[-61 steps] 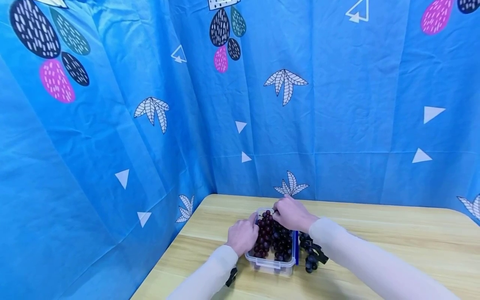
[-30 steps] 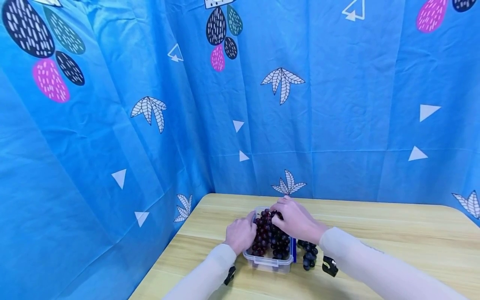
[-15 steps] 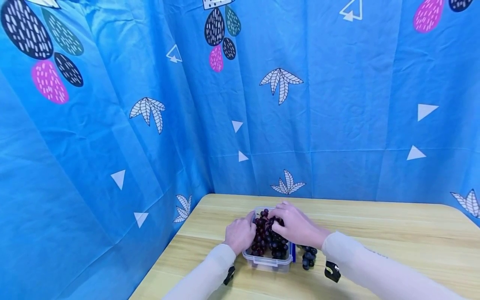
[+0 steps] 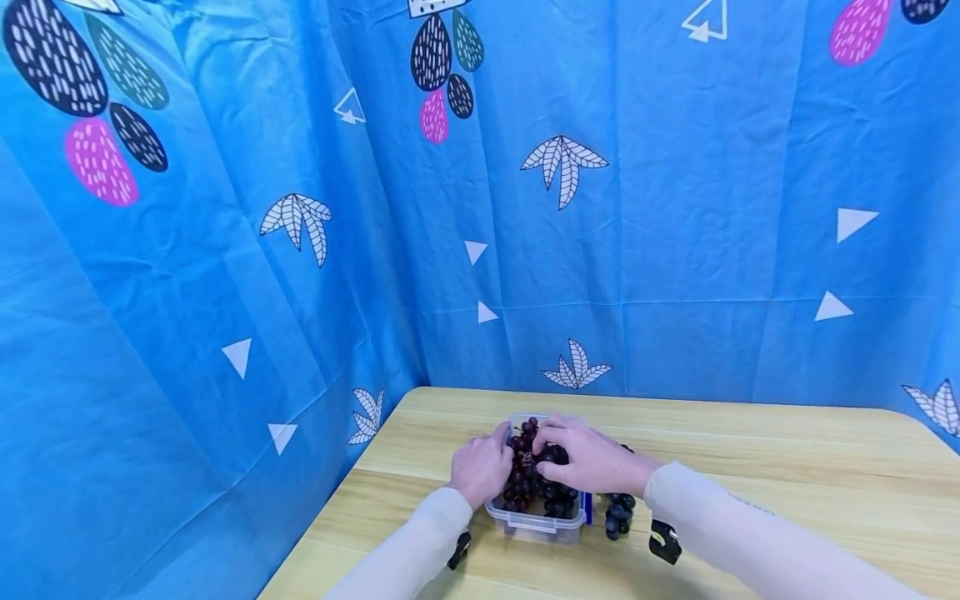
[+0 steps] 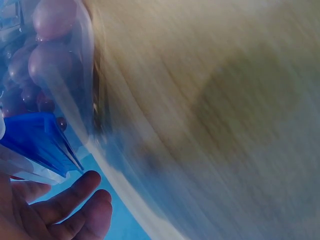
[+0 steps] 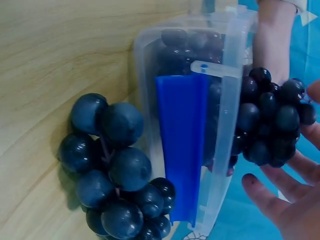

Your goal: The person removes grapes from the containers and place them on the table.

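A clear plastic container [image 4: 536,527] with blue side flaps holds dark grapes [image 4: 517,492]. My left hand [image 4: 480,467] holds its left side, index finger along the rim. In the left wrist view, that hand's other fingers [image 5: 75,200] lie by the blue flap [image 5: 37,142]. Over the container, my right hand [image 4: 588,457] curves its thumb and fingers round a bunch of dark grapes [image 4: 555,454]. The right wrist view has this bunch [image 6: 270,120] rising above the container's rim [image 6: 227,125], fingertips beside its stem end.
Another bunch of dark grapes [image 4: 618,517] lies on the wooden table [image 4: 787,483], just right of the container and beside its right blue flap [image 6: 182,145]. A patterned blue curtain [image 4: 675,250] hangs behind the table and along its left side.
My right hand has come down and nearer from the container's far edge, with the grape bunch following it. My left hand keeps its place on the left side.
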Demonstrator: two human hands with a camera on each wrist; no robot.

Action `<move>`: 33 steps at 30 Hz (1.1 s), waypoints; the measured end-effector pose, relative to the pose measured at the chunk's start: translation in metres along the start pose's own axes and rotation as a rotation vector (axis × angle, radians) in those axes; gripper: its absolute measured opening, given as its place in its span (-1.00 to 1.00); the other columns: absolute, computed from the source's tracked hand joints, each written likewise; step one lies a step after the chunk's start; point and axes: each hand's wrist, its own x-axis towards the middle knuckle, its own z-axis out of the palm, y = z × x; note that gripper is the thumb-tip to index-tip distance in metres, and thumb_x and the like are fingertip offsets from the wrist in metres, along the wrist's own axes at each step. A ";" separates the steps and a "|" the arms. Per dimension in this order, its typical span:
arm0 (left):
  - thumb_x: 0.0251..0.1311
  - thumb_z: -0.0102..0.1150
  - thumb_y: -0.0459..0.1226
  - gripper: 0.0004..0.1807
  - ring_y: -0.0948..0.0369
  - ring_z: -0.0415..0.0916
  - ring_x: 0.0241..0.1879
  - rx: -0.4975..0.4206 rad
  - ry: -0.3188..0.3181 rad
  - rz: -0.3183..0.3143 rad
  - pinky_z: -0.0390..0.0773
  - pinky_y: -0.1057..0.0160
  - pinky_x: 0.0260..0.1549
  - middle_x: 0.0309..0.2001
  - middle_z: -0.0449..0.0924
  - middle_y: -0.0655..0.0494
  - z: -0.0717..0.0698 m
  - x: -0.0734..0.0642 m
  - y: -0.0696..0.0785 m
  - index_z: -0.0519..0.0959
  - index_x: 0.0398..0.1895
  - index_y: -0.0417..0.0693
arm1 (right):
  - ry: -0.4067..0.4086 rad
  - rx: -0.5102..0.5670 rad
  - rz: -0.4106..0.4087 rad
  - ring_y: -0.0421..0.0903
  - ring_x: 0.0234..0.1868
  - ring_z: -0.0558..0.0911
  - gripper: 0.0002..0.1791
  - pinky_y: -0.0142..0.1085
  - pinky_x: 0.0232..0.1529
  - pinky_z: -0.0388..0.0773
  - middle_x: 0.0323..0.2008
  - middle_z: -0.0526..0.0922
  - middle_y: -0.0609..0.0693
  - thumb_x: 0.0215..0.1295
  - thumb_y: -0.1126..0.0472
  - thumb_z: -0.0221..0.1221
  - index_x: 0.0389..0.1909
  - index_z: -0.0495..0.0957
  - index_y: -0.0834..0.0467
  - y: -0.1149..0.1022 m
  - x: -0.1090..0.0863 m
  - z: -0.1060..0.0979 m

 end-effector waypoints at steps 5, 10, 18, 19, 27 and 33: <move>0.42 -0.08 -0.08 -0.48 -0.01 0.69 -0.22 -0.009 -0.010 -0.009 0.59 0.04 -0.48 -0.11 0.74 -0.12 -0.002 0.000 0.001 0.43 0.42 0.14 | -0.082 -0.044 0.053 0.01 0.23 0.53 -0.58 0.09 0.17 0.52 0.25 0.52 -0.09 0.19 -0.14 0.36 0.02 0.49 -0.19 -0.002 0.001 0.004; 0.41 -0.06 -0.10 -0.48 -0.01 0.68 -0.23 -0.012 -0.010 -0.008 0.59 0.04 -0.47 -0.11 0.73 -0.10 -0.001 0.001 0.002 0.43 0.42 0.13 | -0.109 -0.106 0.063 -0.12 -0.02 0.55 -0.52 -0.13 -0.13 0.63 0.09 0.57 -0.06 0.14 0.06 0.42 0.02 0.40 -0.13 -0.003 0.004 0.005; 0.41 -0.06 -0.10 -0.48 -0.01 0.68 -0.25 -0.012 -0.002 -0.002 0.59 0.04 -0.48 -0.16 0.73 -0.12 0.000 0.001 0.001 0.43 0.42 0.13 | -0.058 -0.135 0.040 -0.18 -0.06 0.50 -0.64 -0.15 -0.14 0.59 -0.05 0.58 -0.16 0.21 0.15 0.36 -0.04 0.45 -0.12 -0.003 0.007 0.005; 0.41 -0.06 -0.10 -0.48 -0.01 0.68 -0.26 -0.013 -0.001 -0.002 0.59 0.04 -0.48 -0.17 0.73 -0.12 0.000 0.001 0.000 0.43 0.41 0.13 | -0.053 -0.138 0.036 -0.17 -0.06 0.50 -0.65 -0.13 -0.13 0.58 -0.05 0.58 -0.16 0.21 0.16 0.35 -0.04 0.46 -0.11 -0.003 0.007 0.006; 0.41 -0.07 -0.10 -0.48 -0.01 0.68 -0.26 -0.015 -0.001 -0.009 0.57 0.05 -0.51 -0.14 0.74 -0.11 -0.001 0.001 0.001 0.43 0.42 0.14 | -0.001 -0.175 -0.006 -0.10 -0.01 0.57 -0.66 -0.08 -0.01 0.59 -0.05 0.60 -0.12 0.21 0.19 0.32 -0.02 0.48 -0.07 -0.002 0.010 0.007; 0.42 -0.07 -0.09 -0.47 -0.02 0.69 -0.22 -0.020 -0.006 -0.012 0.60 0.05 -0.47 -0.10 0.74 -0.11 0.000 0.001 0.001 0.42 0.43 0.11 | 0.061 -0.200 0.003 -0.20 -0.17 0.56 -0.66 -0.22 -0.16 0.60 -0.14 0.59 -0.17 0.18 0.14 0.34 -0.03 0.51 -0.07 0.002 0.010 0.008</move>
